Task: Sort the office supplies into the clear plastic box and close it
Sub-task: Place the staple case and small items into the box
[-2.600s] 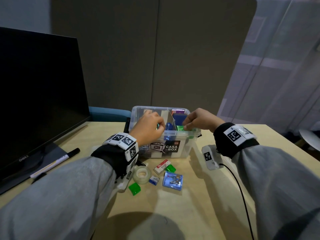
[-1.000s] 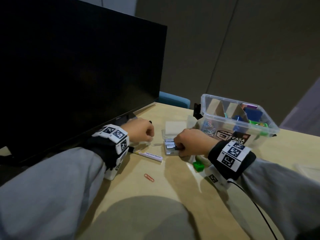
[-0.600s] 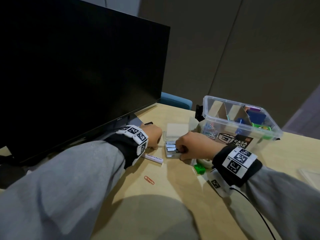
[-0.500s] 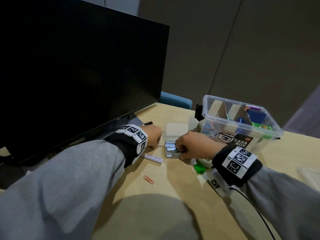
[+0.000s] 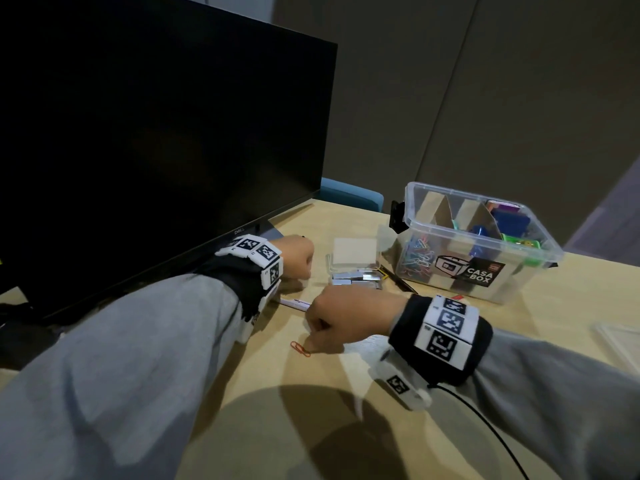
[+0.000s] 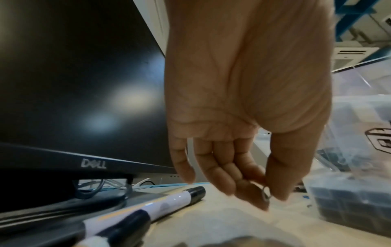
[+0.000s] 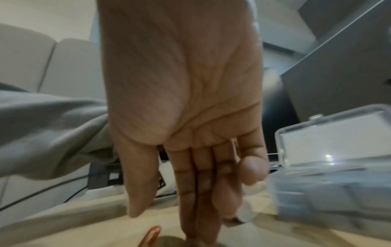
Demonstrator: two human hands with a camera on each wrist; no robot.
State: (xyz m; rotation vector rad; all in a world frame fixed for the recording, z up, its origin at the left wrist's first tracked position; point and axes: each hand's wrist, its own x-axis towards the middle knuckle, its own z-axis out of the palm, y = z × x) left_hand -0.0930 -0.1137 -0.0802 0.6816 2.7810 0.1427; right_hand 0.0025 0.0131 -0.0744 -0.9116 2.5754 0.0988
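Note:
The clear plastic box point(image 5: 519, 271) stands open at the back right and holds coloured paper clips and other supplies behind cardboard dividers. An orange paper clip point(image 5: 300, 348) point(image 7: 152, 234) lies on the desk. My right hand point(image 5: 313, 344) point(image 7: 169, 230) reaches down to it with its fingers nearly straight, thumb apart, fingertips at the clip. By the monitor's base, my left hand point(image 5: 301, 261) point(image 6: 266, 198) pinches a small silver clip point(image 6: 266, 194) between thumb and forefinger. A small clear staple case point(image 5: 355, 271) point(image 7: 330, 175) lies open between the hands and the box.
A large black monitor point(image 5: 156, 150) fills the left. A white marker point(image 5: 298, 302) point(image 6: 169, 200) lies under my left wrist, with a second one beside it in the left wrist view. A clear lid point(image 5: 620, 336) lies at the right edge. A black cable point(image 5: 485, 427) trails from my right wrist.
My right hand has left the staple case and come back toward me, down to the orange paper clip. The left hand has stayed by the monitor's base.

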